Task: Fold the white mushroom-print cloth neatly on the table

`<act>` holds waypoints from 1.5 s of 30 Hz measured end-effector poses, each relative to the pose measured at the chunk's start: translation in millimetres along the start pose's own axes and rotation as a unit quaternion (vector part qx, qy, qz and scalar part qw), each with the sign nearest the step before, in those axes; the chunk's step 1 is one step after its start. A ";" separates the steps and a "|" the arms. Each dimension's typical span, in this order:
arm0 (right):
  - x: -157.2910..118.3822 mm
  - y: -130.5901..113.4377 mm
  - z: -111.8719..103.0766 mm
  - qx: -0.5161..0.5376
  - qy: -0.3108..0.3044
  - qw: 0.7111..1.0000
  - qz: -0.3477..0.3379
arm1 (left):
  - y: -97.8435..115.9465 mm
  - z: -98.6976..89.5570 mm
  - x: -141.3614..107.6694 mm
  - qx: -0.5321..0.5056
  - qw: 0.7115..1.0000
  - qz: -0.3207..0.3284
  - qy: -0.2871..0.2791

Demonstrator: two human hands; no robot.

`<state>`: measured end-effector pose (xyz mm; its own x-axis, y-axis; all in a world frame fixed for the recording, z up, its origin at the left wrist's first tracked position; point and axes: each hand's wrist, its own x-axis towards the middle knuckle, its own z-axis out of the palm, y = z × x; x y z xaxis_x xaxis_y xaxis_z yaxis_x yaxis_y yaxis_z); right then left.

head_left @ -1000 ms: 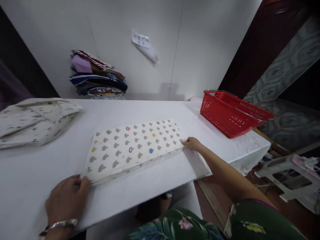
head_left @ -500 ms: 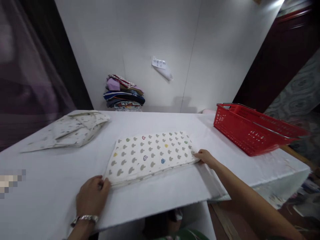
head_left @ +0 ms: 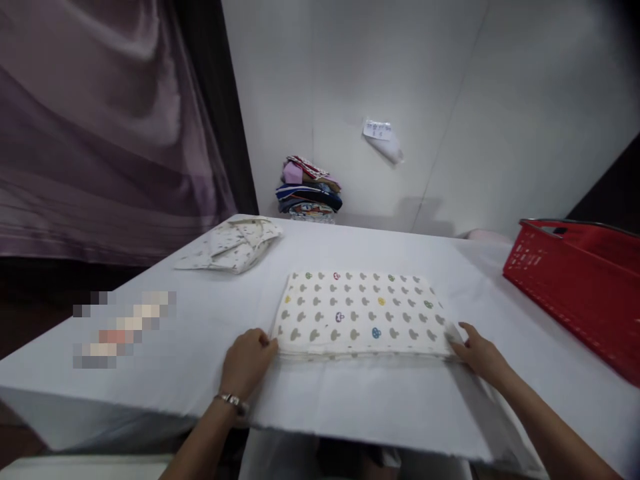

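Note:
A white cloth printed with grey and a few coloured mushrooms [head_left: 357, 310] lies folded in a flat rectangle on the white-covered table [head_left: 370, 400]. My left hand [head_left: 249, 363], with a bracelet at the wrist, pinches its near left corner between thumb and fingers. At the near right corner, my right hand [head_left: 480, 353] grips the edge with thumb and fingertips. Layers of the fold show along the near side. The cloth lies almost flat, its near edge roughly parallel to the table's front.
Another loosely folded printed cloth [head_left: 240, 243] lies at the back left. A red plastic basket [head_left: 575, 287] stands on the right. A pile of folded fabrics [head_left: 310, 193] sits by the wall. A purple curtain [head_left: 115, 133] hangs at left. Something pixelated [head_left: 125, 330] lies on the table's left.
My view has turned to the left, so everything appears further right and more of the curtain shows. Both hands stay at the near corners of the folded cloth.

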<state>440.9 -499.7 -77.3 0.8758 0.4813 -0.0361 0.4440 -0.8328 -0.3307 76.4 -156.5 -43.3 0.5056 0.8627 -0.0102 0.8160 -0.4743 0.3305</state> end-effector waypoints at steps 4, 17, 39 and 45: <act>3.2 -10.0 4.4 -0.065 0.127 0.974 -0.174 | 1.6 -10.9 28.6 -0.068 0.996 -0.022 -0.049; 33.3 -107.9 59.2 -0.110 -0.009 0.962 -0.248 | 55.5 16.5 191.3 -0.021 0.997 0.000 -0.069; 48.5 -153.5 17.3 -0.080 -0.084 0.964 -0.238 | 68.1 23.7 160.0 0.085 0.963 0.252 0.037; 102.0 -183.8 26.3 -0.111 -0.069 0.958 -0.254 | 60.2 49.2 157.8 0.120 0.961 0.245 -0.040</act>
<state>443.7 -290.3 -45.0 0.5103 0.8584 -0.0533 0.8488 -0.5126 -0.1296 219.0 -57.5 -71.4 0.8578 0.5136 0.0166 0.5105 -0.8554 0.0876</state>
